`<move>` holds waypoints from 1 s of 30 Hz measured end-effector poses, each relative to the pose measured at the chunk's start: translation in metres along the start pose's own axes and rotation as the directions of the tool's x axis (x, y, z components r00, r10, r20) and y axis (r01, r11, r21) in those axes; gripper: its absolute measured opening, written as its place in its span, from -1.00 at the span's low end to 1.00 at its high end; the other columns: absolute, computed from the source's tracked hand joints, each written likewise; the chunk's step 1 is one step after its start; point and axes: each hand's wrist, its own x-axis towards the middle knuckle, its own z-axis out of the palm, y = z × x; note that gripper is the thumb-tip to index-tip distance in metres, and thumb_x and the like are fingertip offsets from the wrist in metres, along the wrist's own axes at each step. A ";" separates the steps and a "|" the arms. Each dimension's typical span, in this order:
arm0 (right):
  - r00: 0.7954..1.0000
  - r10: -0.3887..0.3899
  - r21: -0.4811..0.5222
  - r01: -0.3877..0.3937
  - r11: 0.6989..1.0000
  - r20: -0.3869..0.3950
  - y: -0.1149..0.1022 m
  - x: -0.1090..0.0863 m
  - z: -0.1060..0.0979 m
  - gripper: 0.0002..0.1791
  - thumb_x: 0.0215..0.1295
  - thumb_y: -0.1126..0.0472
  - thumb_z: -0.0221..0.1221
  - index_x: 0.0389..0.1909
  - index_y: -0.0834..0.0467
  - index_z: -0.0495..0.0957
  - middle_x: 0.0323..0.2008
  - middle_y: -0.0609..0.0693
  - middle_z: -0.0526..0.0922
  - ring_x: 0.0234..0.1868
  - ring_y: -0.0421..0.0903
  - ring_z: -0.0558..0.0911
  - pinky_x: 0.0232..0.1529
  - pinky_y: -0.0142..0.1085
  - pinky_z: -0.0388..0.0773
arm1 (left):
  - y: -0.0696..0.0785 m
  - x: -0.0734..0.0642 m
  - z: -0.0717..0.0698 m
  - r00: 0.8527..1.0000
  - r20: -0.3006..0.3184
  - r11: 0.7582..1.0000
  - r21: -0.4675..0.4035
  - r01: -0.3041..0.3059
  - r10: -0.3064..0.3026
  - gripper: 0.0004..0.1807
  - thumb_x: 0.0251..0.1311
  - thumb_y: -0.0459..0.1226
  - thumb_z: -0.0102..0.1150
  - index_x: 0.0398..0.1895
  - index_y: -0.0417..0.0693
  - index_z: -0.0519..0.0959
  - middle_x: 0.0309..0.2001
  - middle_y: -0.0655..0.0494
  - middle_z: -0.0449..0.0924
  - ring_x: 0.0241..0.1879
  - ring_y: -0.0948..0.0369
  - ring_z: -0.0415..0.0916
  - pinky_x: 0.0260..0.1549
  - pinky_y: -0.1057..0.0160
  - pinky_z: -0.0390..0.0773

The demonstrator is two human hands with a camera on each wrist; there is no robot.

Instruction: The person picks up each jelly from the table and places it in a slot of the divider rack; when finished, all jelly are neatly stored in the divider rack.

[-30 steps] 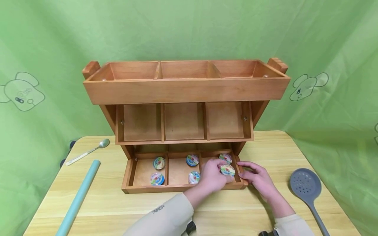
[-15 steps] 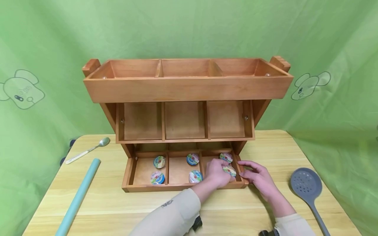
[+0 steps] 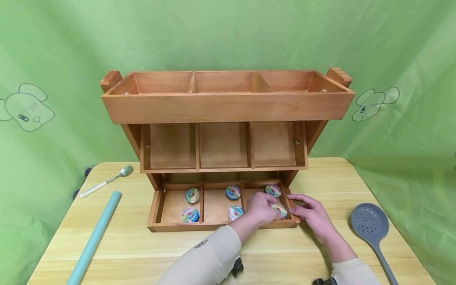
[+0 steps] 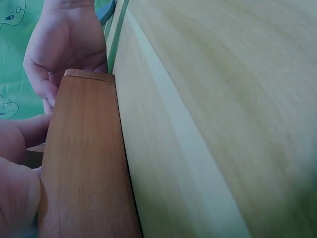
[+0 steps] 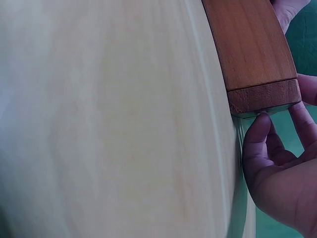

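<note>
In the head view, my left hand (image 3: 261, 208) reaches into the right compartment of the bottom tray (image 3: 224, 227) of a three-tier wooden rack (image 3: 228, 107). It pinches a small lidded jelly cup (image 3: 280, 211), whose lid faces up at a slant; part of the cup lies behind the fingers. A second jelly cup (image 3: 273, 190) sits behind it in that compartment. My right hand (image 3: 314, 217) grips the tray's right end, index finger at the top edge. In the right wrist view, the thumb (image 5: 258, 131) presses against the outer end of the tray.
Two jelly cups each stand in the middle (image 3: 233, 192) and left (image 3: 192, 195) compartments. A spoon (image 3: 107, 183) and a teal tube (image 3: 94, 237) lie at left. A grey skimmer (image 3: 369, 221) lies at right. Green cloth (image 3: 228, 35) hangs behind the table (image 3: 117, 253).
My left hand has lowered the jelly cup into the front of the right compartment and moved slightly right. The right hand has stayed at the tray's end.
</note>
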 end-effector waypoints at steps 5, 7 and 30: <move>1.000 0.009 0.029 -0.009 1.000 0.010 0.001 -0.001 0.000 -0.50 0.28 0.41 0.24 0.24 0.41 0.44 0.06 0.36 0.53 -0.26 -0.07 0.68 -0.32 -0.25 0.65 | -0.002 0.000 0.001 0.999 0.037 1.000 -0.008 -0.010 0.010 -0.67 -0.19 -0.41 0.58 -0.30 0.08 0.76 -0.44 0.31 0.53 -0.38 0.32 0.45 -0.29 0.30 0.50; 1.000 0.011 0.038 -0.011 0.999 0.014 0.001 -0.001 0.000 -0.49 0.29 0.42 0.23 0.25 0.42 0.43 0.07 0.39 0.51 -0.24 -0.05 0.69 -0.31 -0.23 0.66 | -0.003 0.000 0.001 0.999 0.052 1.000 -0.015 -0.012 0.013 -0.68 -0.17 -0.43 0.55 -0.30 0.07 0.76 -0.44 0.30 0.53 -0.39 0.32 0.45 -0.30 0.31 0.50; 0.999 -0.022 -0.140 0.027 0.990 0.041 -0.002 0.000 -0.001 -0.48 0.28 0.40 0.26 0.27 0.33 0.46 0.02 0.35 0.57 -0.26 -0.06 0.65 -0.39 -0.22 0.65 | -0.009 -0.016 -0.018 0.989 0.050 0.990 0.019 -0.138 0.137 -0.28 -0.06 -0.23 0.48 0.28 -0.03 0.52 -0.01 0.10 0.62 -0.05 0.21 0.53 -0.05 0.24 0.53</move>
